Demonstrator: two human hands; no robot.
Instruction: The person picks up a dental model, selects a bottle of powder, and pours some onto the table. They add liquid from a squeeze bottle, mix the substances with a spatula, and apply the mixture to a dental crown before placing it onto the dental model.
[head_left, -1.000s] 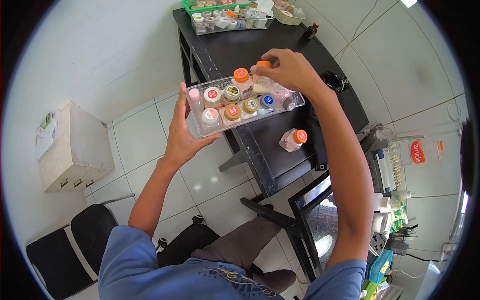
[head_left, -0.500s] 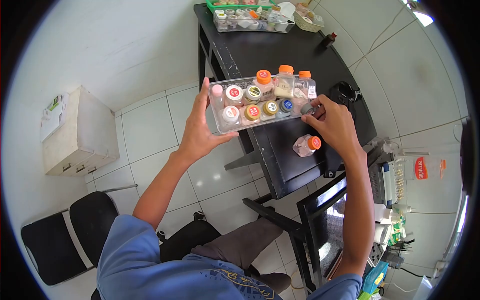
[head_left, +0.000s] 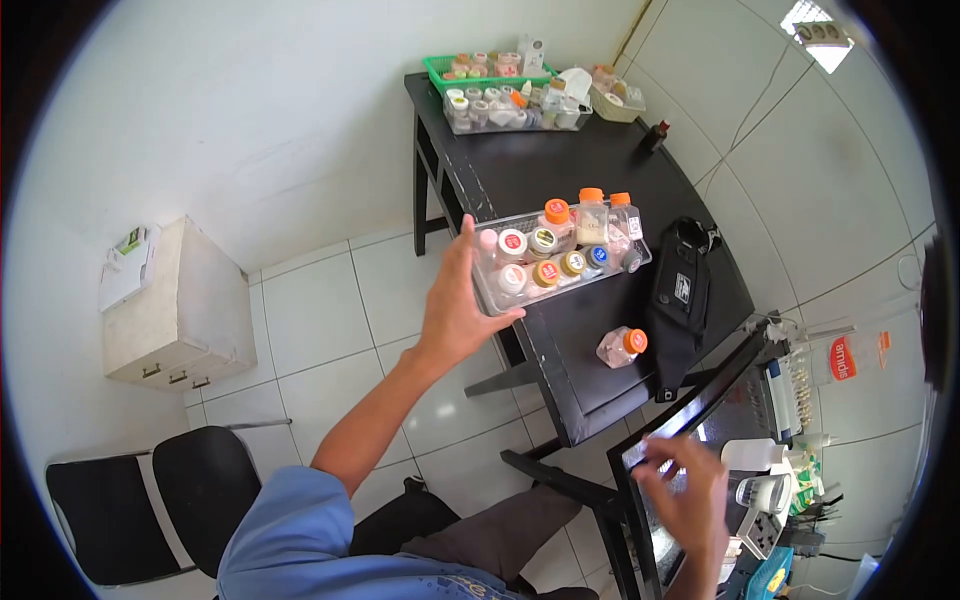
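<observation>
Left hand (head_left: pixel 458 318) is spread wide in a broad C at the left end of the clear container (head_left: pixel 575 291); the upright fingers lie along its left end and the thumb reaches under or beside the near left corner; the far end has no hand on it. Right hand (head_left: pixel 690 492) is partly open, thumb and fingers curled with a gap between them; it is blurred, nothing is seen in its grasp, and it is over the dark glossy surface (head_left: pixel 655 510) at the near right, well apart from the container. The container lies over the left part of the black table (head_left: pixel 545 165), its left end past the table edge; whether its base touches the tabletop cannot be told. Inside, small bottles and jars are packed close; orange caps stand tallest toward the far side, with gold, blue and grey caps along the near side and white and pink caps at the left. A loose orange-capped jar (head_left: pixel 617 347) is on the near part of the table; a black bag (head_left: pixel 683 300) lies just right of it; a green basket (head_left: pixel 436 70) and a second clear tray (head_left: pixel 475 124) sit at the far end.
</observation>
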